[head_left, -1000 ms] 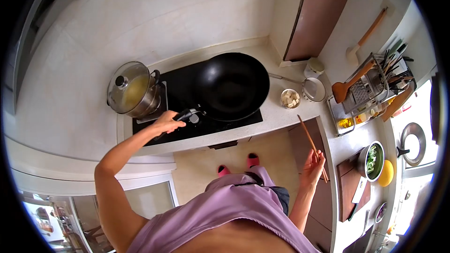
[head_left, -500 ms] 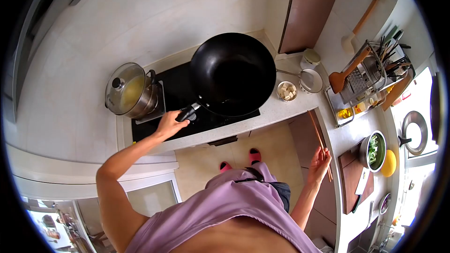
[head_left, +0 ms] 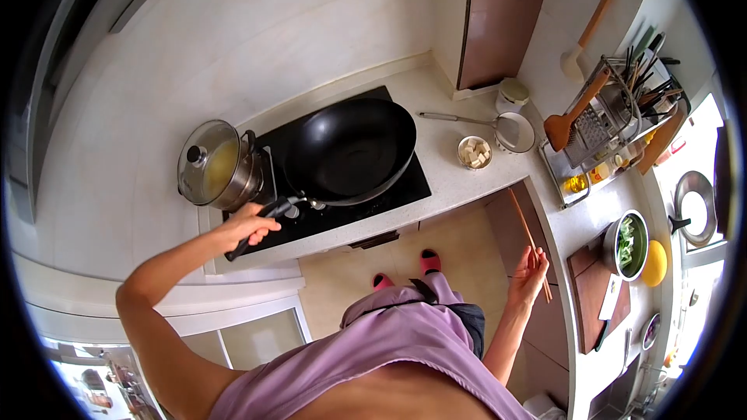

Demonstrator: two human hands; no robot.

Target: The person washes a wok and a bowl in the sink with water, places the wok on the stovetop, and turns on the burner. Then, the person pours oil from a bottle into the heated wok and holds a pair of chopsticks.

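Observation:
My left hand (head_left: 250,227) is wrapped round the black handle of a large dark wok (head_left: 350,148), which sits tilted over the black cooktop (head_left: 405,179). Nothing shows inside the wok. On the right, my right hand (head_left: 530,271) holds a pair of wooden chopsticks (head_left: 523,222), pointing up and away in front of the cabinet. Left of the wok stands a steel pot (head_left: 220,165) with a glass lid and something yellowish inside. A small bowl of white cubes (head_left: 475,153) rests on the counter right of the cooktop.
A strainer (head_left: 507,131) lies over a bowl beside a lidded jar (head_left: 512,96). Along the right counter are a utensil rack (head_left: 599,117), a bowl of chopped greens (head_left: 626,245), a yellow object (head_left: 656,263), and a cutting board (head_left: 589,295) with a knife (head_left: 610,298).
The wok was raised and swung right, then came back left and lower with my left hand on its handle. My right hand moved slightly right with the chopsticks. The view has shifted a little.

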